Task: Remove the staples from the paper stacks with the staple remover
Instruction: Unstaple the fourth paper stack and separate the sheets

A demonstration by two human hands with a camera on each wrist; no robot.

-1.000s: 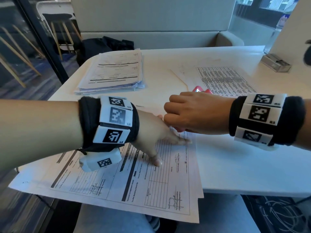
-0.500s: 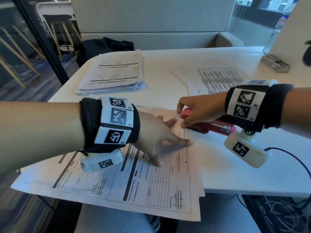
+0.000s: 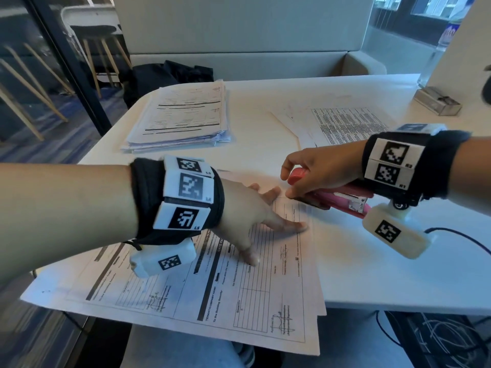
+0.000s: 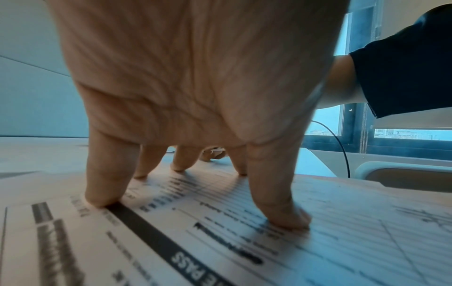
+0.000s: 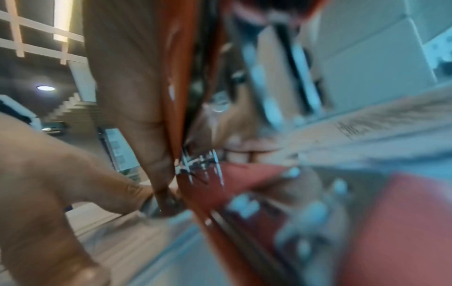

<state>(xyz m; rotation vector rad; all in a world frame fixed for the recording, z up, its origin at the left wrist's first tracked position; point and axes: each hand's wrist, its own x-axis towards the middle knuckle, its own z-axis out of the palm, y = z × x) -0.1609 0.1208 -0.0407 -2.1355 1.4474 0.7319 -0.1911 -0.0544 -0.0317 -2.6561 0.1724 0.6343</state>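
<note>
I see the white table [image 3: 372, 274] carrying the paper stack [image 3: 212, 301] at six o'clock. My left hand [image 3: 247, 211] presses it with fingers spread wide. At three o'clock my right hand [image 3: 321, 171] grips the red staple remover [image 3: 342, 199], its nose at the stack's corner.

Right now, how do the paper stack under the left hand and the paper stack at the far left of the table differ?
The near stack is thin and pressed by the left hand; the far stack is thick and untouched. The near stack overhangs the table edge; the far stack lies fully on it. Both show printed forms.
</note>
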